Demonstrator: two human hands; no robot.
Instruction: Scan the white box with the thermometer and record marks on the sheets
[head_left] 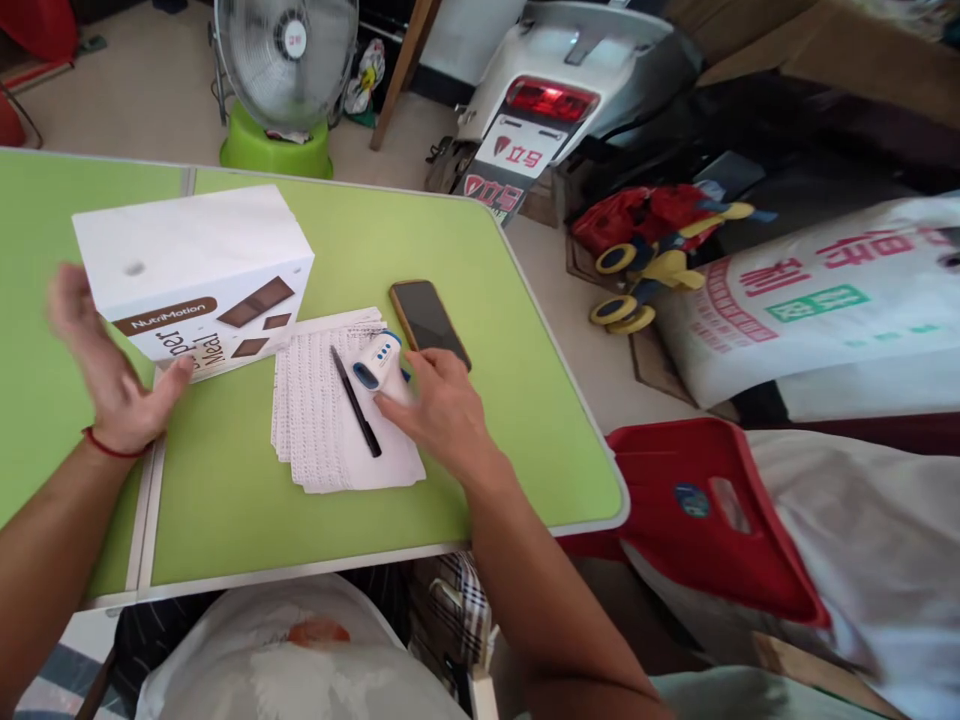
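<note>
A white cardboard box (206, 250) printed "NutriMotion" stands on the left part of the green table. My left hand (120, 375) is at its near left corner, slightly blurred, fingers spread and thumb in front of the box's lower face; whether it touches the box I cannot tell. My right hand (442, 405) is closed around the handle of a white and blue infrared thermometer (381, 366), over a stack of handwritten paper sheets (319, 420). A black pen (356, 402) lies slantwise on the sheets. Just beyond my right hand a smartphone (429, 318) rests on the table.
The green table (247, 520) has a metal rim and a seam at left. Beyond it are a fan (289, 50) on a green stool (274, 145) and a white scooter (555, 80). A red plastic chair (697, 510) and white sacks (825, 300) stand at right.
</note>
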